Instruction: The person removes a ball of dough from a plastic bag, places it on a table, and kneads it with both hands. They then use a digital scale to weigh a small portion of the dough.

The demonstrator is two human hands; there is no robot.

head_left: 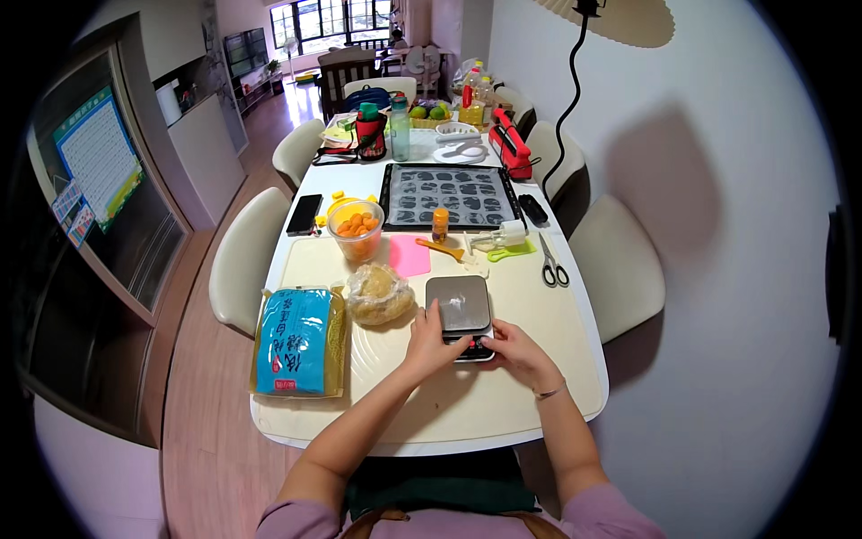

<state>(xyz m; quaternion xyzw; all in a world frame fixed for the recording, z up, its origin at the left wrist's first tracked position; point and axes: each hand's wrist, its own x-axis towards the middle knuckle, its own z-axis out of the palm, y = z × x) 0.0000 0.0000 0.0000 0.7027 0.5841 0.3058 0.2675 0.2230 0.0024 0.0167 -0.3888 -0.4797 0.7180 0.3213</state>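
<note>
A small kitchen scale [459, 302] with a dark metal top lies flat on the cream mat [395, 415]. My left hand [433, 345] grips its left side, forefinger stretched up along the edge and thumb across the front panel. At the front right corner, my right hand [521, 351] holds the scale, its thumb on the panel; some of its fingers are hidden underneath. Left of the scale sits a pale yellow dough ball [378, 295] in clear plastic. Beside that lies a blue-labelled bag of yellowish filling [296, 341]. Orange balls [358, 225] fill a clear tub behind the dough.
Behind the mat is a black baking tray [449, 195] lined with a patterned sheet. Scissors [552, 262], a brush [440, 248], an orange-capped bottle [440, 225], a pink sheet [409, 256] and a phone [305, 215] lie around. Chairs [615, 268] flank the table.
</note>
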